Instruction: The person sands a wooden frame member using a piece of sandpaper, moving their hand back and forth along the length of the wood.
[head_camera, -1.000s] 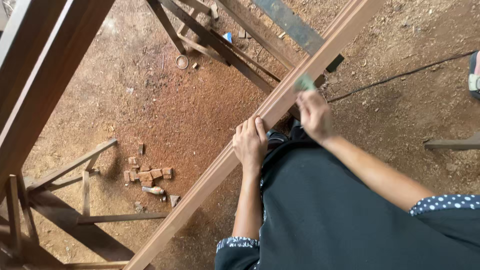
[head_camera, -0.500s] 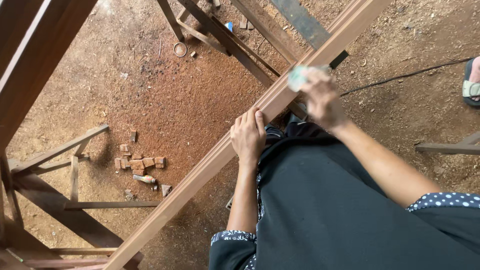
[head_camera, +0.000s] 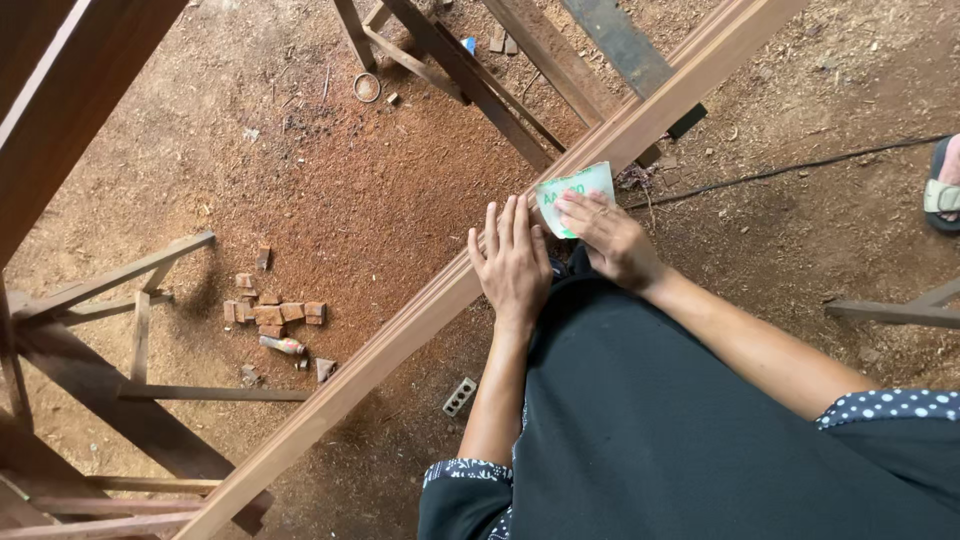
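Two bare hands side by side, arms reaching forward.
The left hand (head_camera: 512, 262) lies flat, fingers straight and together; the right hand (head_camera: 608, 236) presses down, fingers spread slightly, forearm angled inward.

Hands (head_camera: 512, 262) and sandpaper (head_camera: 574, 192) on wooden rail (head_camera: 400, 335)
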